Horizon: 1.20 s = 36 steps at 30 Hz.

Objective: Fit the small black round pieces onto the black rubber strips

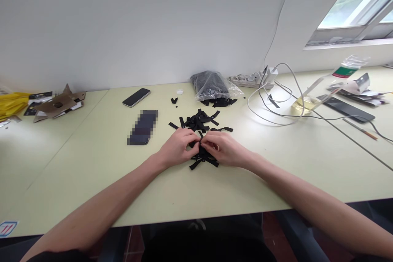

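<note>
Both forearms reach inward, left hand and right hand meeting, fingertips pinched together.

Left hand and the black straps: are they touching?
Touching: the head view shows the left hand curled over the black straps, its fingertips pressed on them between both hands.

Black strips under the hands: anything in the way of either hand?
Nothing visible: the left hand and right hand are both on the black strips, with no other object between them.

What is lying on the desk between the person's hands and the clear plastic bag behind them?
In the head view, a loose heap of black strips lies between the left hand and right hand and the clear plastic bag.
</note>
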Each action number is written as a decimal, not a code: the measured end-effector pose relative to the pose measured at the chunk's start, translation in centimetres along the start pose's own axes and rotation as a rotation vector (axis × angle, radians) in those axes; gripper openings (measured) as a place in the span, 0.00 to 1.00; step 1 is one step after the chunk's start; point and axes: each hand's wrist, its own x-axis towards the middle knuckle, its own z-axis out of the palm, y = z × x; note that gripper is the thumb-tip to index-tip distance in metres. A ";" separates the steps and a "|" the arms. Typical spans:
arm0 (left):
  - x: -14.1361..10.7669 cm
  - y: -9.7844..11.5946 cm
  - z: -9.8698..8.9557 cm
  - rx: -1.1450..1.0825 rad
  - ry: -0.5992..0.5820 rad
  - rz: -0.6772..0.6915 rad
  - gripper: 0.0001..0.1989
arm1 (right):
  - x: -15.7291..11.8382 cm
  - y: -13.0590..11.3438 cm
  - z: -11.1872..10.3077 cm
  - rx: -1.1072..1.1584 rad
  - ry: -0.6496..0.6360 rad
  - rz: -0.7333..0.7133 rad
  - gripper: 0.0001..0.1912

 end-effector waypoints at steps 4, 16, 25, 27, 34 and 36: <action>0.0 -0.1 0.0 0.018 -0.044 0.016 0.07 | 0.0 0.2 0.1 -0.004 -0.026 -0.029 0.12; -0.1 -0.2 0.3 -0.040 -0.003 -0.034 0.09 | 0.1 0.1 -0.1 0.040 -0.035 -0.004 0.13; -0.1 -0.4 0.3 -0.064 0.048 -0.100 0.09 | 0.0 0.4 -1.0 0.015 0.012 0.119 0.09; 0.0 -0.2 0.2 -0.056 0.051 -0.116 0.10 | 0.0 0.6 -1.1 0.014 0.025 0.162 0.08; 0.2 0.5 -0.5 -0.068 0.007 -0.111 0.18 | 0.0 0.5 -1.1 0.011 -0.015 0.039 0.10; 0.3 0.5 -0.6 -0.037 -0.020 -0.083 0.12 | 0.0 0.4 -1.1 0.002 -0.034 0.017 0.11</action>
